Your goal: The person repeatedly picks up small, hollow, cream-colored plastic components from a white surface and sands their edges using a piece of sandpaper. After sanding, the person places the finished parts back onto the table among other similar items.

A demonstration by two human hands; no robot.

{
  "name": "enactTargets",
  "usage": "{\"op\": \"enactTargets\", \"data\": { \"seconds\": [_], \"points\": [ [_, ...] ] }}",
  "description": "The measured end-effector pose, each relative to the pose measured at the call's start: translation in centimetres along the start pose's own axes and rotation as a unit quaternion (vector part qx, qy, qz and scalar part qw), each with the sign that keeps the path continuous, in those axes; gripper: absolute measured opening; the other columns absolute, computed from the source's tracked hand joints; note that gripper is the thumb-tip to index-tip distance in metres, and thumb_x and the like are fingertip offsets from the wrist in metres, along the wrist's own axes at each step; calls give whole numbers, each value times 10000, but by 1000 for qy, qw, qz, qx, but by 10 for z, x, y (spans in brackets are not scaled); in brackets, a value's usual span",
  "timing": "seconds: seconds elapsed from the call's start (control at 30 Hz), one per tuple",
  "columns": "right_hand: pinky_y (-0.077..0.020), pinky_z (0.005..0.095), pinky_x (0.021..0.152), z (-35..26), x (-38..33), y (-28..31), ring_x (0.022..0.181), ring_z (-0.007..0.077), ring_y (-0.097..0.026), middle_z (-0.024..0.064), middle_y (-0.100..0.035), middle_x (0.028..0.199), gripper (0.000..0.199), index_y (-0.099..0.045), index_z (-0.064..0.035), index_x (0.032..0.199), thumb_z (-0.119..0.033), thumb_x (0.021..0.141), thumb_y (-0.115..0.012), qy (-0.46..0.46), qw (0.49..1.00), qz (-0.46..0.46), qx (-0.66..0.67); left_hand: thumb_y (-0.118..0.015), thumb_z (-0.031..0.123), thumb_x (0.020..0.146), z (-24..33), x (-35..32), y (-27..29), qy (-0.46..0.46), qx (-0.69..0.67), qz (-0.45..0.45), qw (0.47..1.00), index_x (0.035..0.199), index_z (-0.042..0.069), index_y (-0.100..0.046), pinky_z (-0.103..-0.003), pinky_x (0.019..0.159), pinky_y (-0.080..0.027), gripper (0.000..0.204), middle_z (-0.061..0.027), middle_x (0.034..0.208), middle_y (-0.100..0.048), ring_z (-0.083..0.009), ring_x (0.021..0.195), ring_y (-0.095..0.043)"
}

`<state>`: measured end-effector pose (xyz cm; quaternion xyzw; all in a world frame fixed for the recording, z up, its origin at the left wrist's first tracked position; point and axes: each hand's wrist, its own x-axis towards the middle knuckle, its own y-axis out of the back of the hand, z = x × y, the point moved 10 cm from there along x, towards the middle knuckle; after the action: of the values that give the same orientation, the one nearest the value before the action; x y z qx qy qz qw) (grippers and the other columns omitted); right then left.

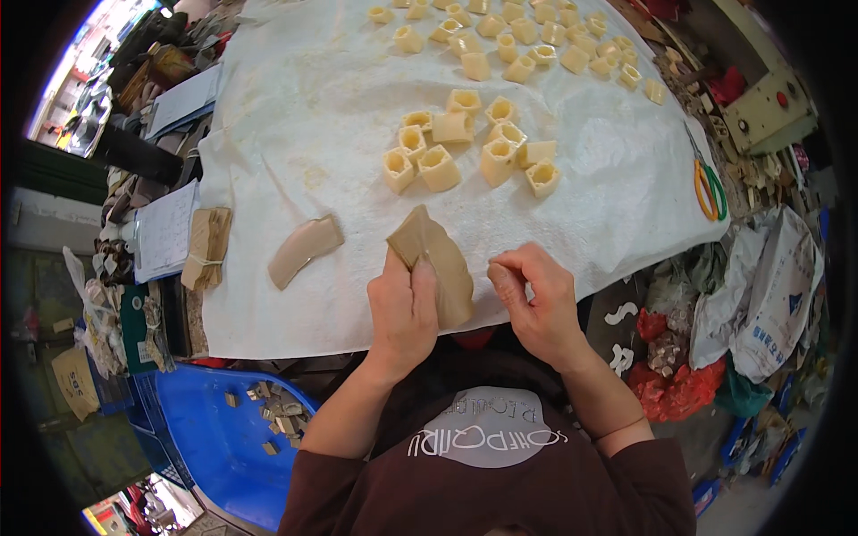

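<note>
My left hand (404, 308) grips a tan, flat, slightly curved piece (440, 268), perhaps a stack of thin sheets, with the thumb pressed on its face. It is tilted up over the near edge of the white-covered table (349, 107). To its right, my right hand (539, 293) is apart from it, thumb and forefinger pinched together; whatever they hold is too small to make out. A similar curved tan piece (306, 250) lies on the cloth to the left. Beyond my hands stands a cluster of cream-yellow hollow blocks (439, 168), openings showing.
Several more yellow blocks (524, 32) are scattered at the far side. A bound tan bundle (206, 248) and papers (166, 230) lie at the left edge. Scissors (710, 189) with orange and green handles rest at the right. A blue tub (201, 429) holds small tan pieces below left.
</note>
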<state>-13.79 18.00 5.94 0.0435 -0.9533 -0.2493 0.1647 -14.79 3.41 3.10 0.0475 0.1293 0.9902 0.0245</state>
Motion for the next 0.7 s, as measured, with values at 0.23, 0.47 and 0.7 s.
{"op": "enactTargets", "data": {
  "seconds": [0.23,0.47,0.7],
  "points": [
    [-425,354,605,-32,16,-1,708,274,-509,104,-534,732,125,-564,-3,883,-23,770,-615,90,996,6,11,-429,59,889,30,-7,-30,-105,111,-41,987,1336,-30,-273,-328,705,-486,482,-212,983,-596,-320,828,-631],
    [-409,365,582,-26,16,1,677,275,-504,103,-523,707,89,-553,-2,842,-37,779,-606,77,997,-19,-14,-545,-36,735,34,-8,-44,-189,263,-44,945,1306,-70,-305,-338,481,-464,620,-142,710,-611,-269,573,-616],
    [-416,386,591,-19,17,1,671,297,-522,109,-534,684,64,-540,-12,767,-58,776,-582,46,997,-58,-18,-583,-11,713,37,-9,-50,-178,362,-68,912,1306,-62,-318,-315,483,-456,651,-132,767,-627,-242,571,-613]
  ]
}}
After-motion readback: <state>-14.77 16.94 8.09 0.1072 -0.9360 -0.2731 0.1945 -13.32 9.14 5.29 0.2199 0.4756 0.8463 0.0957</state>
